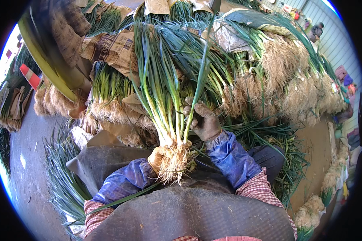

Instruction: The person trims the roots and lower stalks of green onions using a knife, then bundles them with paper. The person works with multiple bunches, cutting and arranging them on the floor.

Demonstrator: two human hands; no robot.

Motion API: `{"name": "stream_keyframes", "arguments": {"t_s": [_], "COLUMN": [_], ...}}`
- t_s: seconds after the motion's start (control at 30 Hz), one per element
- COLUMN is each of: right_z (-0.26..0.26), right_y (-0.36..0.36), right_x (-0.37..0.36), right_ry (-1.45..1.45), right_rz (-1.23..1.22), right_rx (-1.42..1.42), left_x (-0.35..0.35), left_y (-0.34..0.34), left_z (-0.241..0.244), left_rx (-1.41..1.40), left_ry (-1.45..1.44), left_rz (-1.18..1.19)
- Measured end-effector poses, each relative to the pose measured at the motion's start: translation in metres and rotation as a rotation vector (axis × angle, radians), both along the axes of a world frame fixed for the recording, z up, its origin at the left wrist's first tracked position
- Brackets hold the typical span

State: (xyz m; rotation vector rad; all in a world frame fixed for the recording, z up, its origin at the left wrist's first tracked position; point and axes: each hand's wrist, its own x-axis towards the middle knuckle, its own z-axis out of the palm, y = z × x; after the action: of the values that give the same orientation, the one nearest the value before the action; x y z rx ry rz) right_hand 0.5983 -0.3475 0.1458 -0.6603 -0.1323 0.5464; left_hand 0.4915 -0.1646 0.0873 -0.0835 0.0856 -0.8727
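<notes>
A bunch of green onions (pixel 161 102) with long green leaves and pale, hairy roots stands upright before me. My left hand (pixel 157 159), in a light glove, is closed around the bunch at its root end, the fingers partly hidden by roots. At the right side of the stalks is my right hand (pixel 203 119) in a soiled glove, its thumb and fingers around one green onion stalk (pixel 196 104) that leans slightly to the right. Blue sleeve covers reach up both forearms. A dark apron (pixel 187 211) covers my lap.
Stacked green onions with hanging roots (pixel 285 60) fill the far right. Printed brown paper (pixel 116 49) lies over bundles beyond my hands. Loose leaves (pixel 286 162) lie at right, more green onions (pixel 63 171) at left. A yellow-edged dark object (pixel 45 66) rises at upper left; a person (pixel 316 31) is far off.
</notes>
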Motion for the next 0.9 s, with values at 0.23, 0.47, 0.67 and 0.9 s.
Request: {"name": "stream_keyframes", "arguments": {"t_s": [0.23,0.47,0.67,0.9], "right_z": [-0.028,-0.050,-0.064,-0.032], "right_y": [-0.005,-0.015,-0.020,-0.004], "right_x": [0.009,-0.001,-0.007,-0.019], "right_ry": [0.197,0.016,-0.339,-0.937], "right_rz": [0.084,0.016,0.055,0.482], "right_rx": [0.256,-0.404,-0.984,-1.754], "left_x": [-0.001,0.000,-0.002,-0.002], "left_y": [0.004,0.005,0.008,0.008], "left_z": [0.002,0.004,0.009,0.004], "left_rx": [-0.053,-0.038,0.064,0.116], "left_ry": [0.063,0.020,0.063,0.079], "left_rz": [-0.016,0.011,0.056,0.074]}}
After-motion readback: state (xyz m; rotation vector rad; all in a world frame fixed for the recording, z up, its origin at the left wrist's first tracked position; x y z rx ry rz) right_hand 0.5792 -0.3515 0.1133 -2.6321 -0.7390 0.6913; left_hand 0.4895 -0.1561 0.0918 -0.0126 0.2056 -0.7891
